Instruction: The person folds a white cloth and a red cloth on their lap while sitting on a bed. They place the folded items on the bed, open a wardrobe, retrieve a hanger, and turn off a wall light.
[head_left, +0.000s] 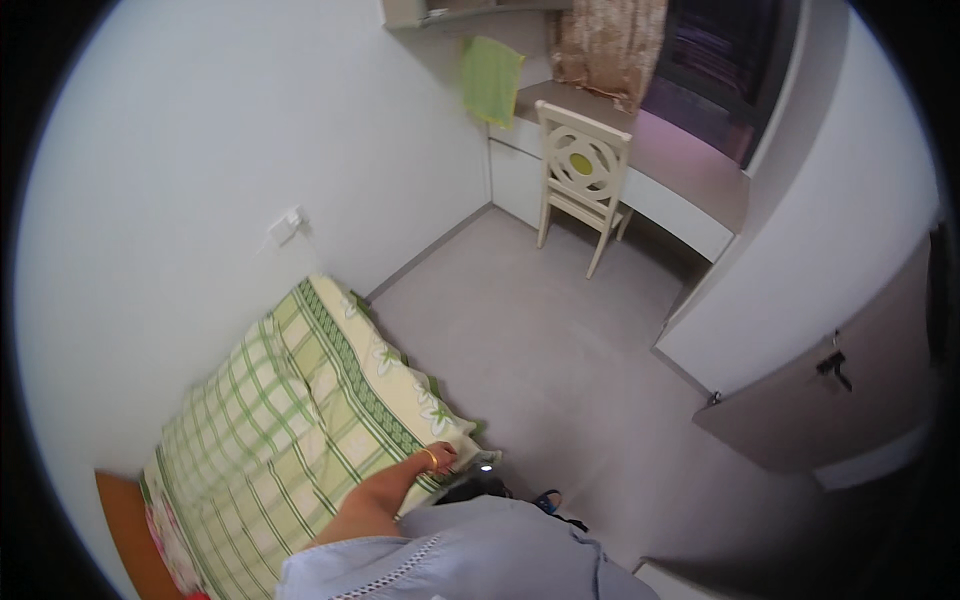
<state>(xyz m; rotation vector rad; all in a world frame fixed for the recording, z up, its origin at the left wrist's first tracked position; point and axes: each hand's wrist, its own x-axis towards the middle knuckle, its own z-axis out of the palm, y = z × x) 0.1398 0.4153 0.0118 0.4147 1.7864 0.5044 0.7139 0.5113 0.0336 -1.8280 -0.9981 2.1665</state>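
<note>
My left hand (442, 457), with a gold bangle at the wrist, reaches down to the corner of a bed. It touches or lies just over the scalloped edge of a green and cream plaid bed sheet (360, 448). Its fingers look curled, but whether cloth is between them cannot be told. A green checked pillow (240, 409) rests on the sheet along the wall. Beside the hand is a dark thing with a bright glint (486, 468), too unclear to name. My right hand is out of view.
A cream chair (585, 165) stands at a built-in desk (679, 169) under the window. A green towel (491, 81) hangs by the wall. At the right is an open door (810, 405) with a dark handle. A wall socket (288, 225) sits above the bed.
</note>
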